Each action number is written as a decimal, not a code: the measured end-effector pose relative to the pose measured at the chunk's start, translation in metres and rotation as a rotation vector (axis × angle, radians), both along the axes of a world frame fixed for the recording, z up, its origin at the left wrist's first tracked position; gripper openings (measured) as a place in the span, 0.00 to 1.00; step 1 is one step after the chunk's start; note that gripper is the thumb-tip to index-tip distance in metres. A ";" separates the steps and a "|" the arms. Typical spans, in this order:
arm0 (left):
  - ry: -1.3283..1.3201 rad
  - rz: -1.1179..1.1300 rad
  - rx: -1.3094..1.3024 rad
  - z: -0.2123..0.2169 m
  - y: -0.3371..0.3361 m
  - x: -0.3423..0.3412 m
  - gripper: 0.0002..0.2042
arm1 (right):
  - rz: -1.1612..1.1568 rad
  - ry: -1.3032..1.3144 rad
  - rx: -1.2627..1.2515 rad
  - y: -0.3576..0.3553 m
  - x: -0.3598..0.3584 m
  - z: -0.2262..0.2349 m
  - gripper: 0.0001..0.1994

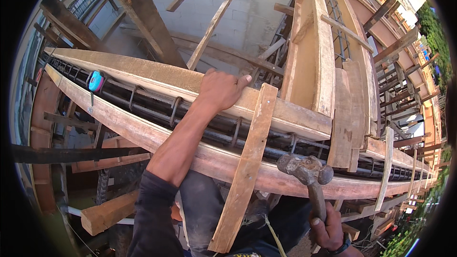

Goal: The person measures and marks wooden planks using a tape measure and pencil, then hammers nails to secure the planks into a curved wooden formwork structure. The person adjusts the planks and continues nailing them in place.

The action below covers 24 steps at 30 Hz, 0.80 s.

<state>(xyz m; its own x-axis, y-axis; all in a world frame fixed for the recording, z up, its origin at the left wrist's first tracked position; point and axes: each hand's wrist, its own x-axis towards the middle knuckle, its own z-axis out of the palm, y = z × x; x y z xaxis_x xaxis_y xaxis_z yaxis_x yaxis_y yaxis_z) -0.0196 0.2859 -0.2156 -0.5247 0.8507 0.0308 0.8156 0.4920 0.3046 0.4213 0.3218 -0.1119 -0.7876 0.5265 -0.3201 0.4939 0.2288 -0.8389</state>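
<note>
My left hand (220, 89) is closed over the top edge of the far formwork board (147, 70), its thumb lying to the right. In my right hand (328, 230), at the lower right, is a ball-peen hammer (309, 171), its worn metal head raised in front of the near formwork board (128, 121). Between the two boards runs a steel rebar cage (173, 114) with stirrups. A wooden strip (247, 162) lies slanted across both boards, between my hands. On the left, a blue and black tape measure (96, 82) rests at the channel.
Another formwork channel (304, 52) meets this one from the far side. Short planks (350, 109) stand at the junction. Dark timber posts (143, 19) rise at the upper left, and a cut beam (108, 212) juts in at the lower left. A pale block wall (228, 19) lies beyond.
</note>
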 end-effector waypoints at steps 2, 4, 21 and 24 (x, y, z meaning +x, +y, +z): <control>-0.007 -0.004 -0.010 0.000 0.000 0.000 0.36 | 0.070 -0.029 0.036 0.002 -0.008 0.006 0.17; 0.007 -0.005 0.004 0.000 0.000 0.000 0.36 | 0.140 -0.076 0.080 0.006 -0.014 0.013 0.17; -0.063 -0.017 -0.033 0.003 -0.002 0.000 0.36 | 0.266 -0.008 0.181 0.005 -0.030 0.037 0.17; -0.048 -0.002 -0.044 0.003 -0.002 -0.001 0.36 | 0.329 -0.056 0.254 0.003 -0.036 0.040 0.16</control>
<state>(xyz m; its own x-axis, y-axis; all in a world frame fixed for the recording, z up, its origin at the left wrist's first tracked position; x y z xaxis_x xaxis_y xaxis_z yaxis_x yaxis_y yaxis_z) -0.0205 0.2842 -0.2122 -0.5231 0.8517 -0.0321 0.8015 0.5044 0.3214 0.3858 0.3247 -0.0715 -0.9121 0.3175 -0.2594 0.4030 0.5778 -0.7097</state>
